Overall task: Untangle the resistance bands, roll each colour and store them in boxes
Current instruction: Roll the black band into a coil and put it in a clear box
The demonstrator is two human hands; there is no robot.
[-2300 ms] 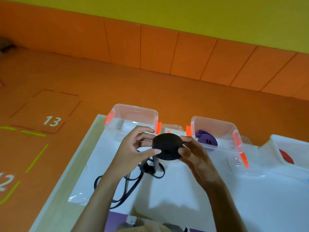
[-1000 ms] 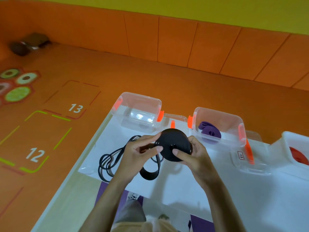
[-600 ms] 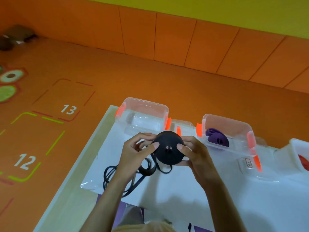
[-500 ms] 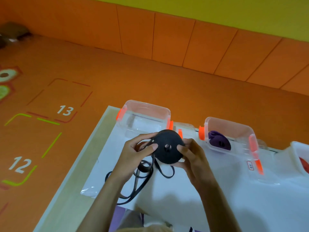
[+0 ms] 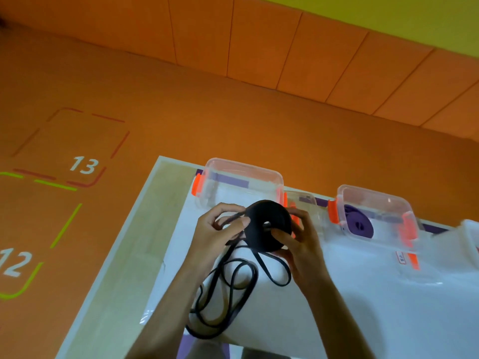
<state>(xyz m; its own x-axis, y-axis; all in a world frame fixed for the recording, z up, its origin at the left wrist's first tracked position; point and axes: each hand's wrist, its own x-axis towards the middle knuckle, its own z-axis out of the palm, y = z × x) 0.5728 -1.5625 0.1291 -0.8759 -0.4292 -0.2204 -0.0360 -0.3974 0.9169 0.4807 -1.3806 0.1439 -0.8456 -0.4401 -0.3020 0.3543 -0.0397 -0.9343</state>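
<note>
Above a white-covered table (image 5: 363,294), raised between your two hands, sits a thick black disc of tightly rolled rubber resistance band (image 5: 261,216). Its flat face is turned toward you, with a small centre hole showing, so the axis it is wound on points roughly at your chest.

Your right hand (image 5: 302,246) cups the disc's right and lower edge with curled fingers, and its thumb presses on the face just beside the hole. Your left hand (image 5: 215,231) is at the disc's left edge, its thumb and curled fingers pinching the flat strand where it runs onto the roll.

The unrolled black tail (image 5: 233,288) drops from the underside of the disc. It trails down and toward you in several slack loops on the table, mostly beneath your left forearm. That puts the free length below and to the left of the roll, nearer your left hand. By my reading, that hand feeds the strand while the right turns the disc.

Just beyond the roll stands a clear plastic box with orange clips (image 5: 233,187), which looks empty. Further right, a second clear box (image 5: 375,194) already holds a purple rolled band (image 5: 359,225).
</note>
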